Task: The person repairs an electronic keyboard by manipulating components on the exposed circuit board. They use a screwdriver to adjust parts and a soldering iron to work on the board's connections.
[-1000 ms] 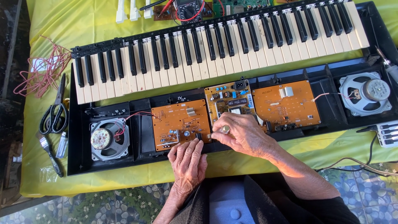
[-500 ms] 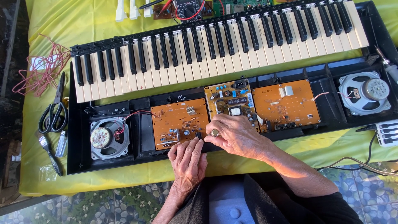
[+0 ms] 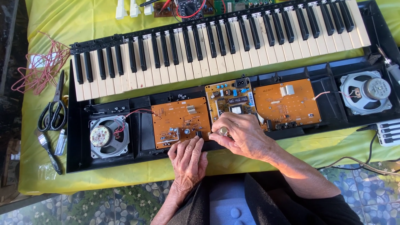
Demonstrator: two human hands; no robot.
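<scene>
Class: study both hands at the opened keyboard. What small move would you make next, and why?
Probably press the left circuit board down. The left hand has fingertips at the lower edge of the orange left circuit board, and the right hand is pinching beside them between it and the middle orange circuit board, so steadying seems sensible.

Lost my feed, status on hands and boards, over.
Left hand fingertips on left circuit board edge. Right hand on middle board, small part pinched. Nothing in the way.
</scene>
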